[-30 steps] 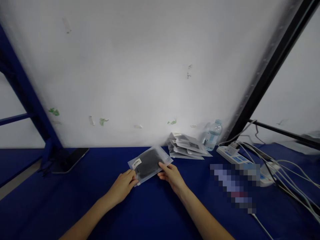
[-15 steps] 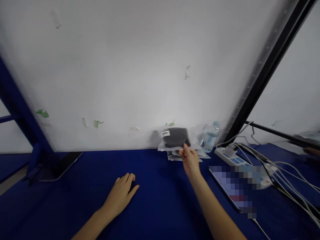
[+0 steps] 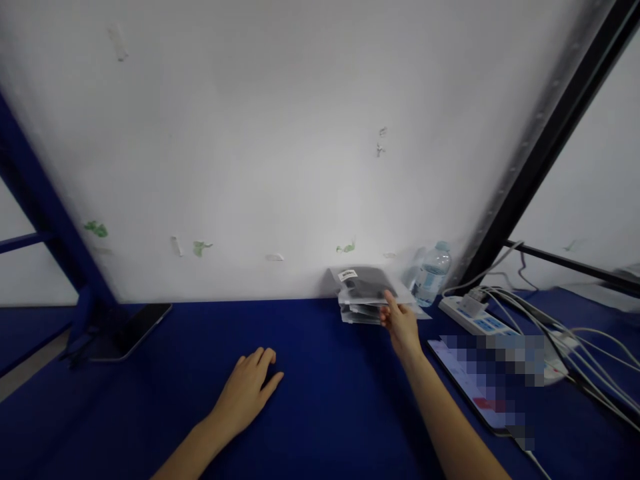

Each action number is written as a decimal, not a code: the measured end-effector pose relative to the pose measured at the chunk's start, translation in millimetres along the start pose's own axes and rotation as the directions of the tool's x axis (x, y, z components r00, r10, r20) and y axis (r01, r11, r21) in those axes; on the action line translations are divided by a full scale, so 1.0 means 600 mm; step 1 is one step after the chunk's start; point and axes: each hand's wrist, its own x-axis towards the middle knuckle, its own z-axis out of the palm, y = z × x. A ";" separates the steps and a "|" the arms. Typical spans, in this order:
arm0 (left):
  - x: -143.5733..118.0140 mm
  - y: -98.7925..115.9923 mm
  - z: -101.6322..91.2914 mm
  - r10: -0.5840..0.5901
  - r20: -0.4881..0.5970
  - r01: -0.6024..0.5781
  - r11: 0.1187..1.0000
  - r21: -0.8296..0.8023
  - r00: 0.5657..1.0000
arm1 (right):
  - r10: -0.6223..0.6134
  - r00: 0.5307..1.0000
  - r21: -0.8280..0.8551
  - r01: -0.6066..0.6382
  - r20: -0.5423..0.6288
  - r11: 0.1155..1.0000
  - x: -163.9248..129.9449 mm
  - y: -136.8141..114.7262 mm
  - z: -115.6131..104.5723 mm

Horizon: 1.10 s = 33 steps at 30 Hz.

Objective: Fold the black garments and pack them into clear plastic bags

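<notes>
Nearest, the left hand (image 3: pixel 245 393) lies palm down on or just over the blue tabletop (image 3: pixel 300 433), holding nothing, its fingers loosely bent side by side and the thumb held apart. Over to the right, a phone (image 3: pixel 465 380) with a lit, partly blurred screen lies beside a white power strip (image 3: pixel 487 325). Farther in, the right hand (image 3: pixel 403 330) pinches the near edge of a frosted zip bag (image 3: pixel 373 283) — thumb on top, other fingers curled beneath. That bag, with a dark item inside and a white label, lies over a pile of similar bags (image 3: pixel 361 316) near the wall (image 3: pixel 280 147), a water bottle (image 3: pixel 433 275) just to its right. The stacking of this bag looks nearly done: it is over the pile, but the grip is not yet released — whether its full weight rests there I cannot tell.
</notes>
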 end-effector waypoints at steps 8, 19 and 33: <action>0.001 -0.001 -0.002 -0.007 0.015 0.007 1.000 0.008 1.000 | 0.207 0.943 -0.004 -0.213 0.260 0.977 -0.084 0.056 0.086; -0.001 -0.002 -0.008 -0.005 0.042 0.006 1.000 -0.012 0.999 | 0.248 0.921 0.026 -0.268 0.301 0.963 -0.088 0.077 0.084; 0.000 -0.001 -0.015 -0.007 0.090 0.009 1.000 -0.018 0.996 | 0.217 0.941 -0.020 -0.219 0.258 0.975 -0.082 0.088 0.074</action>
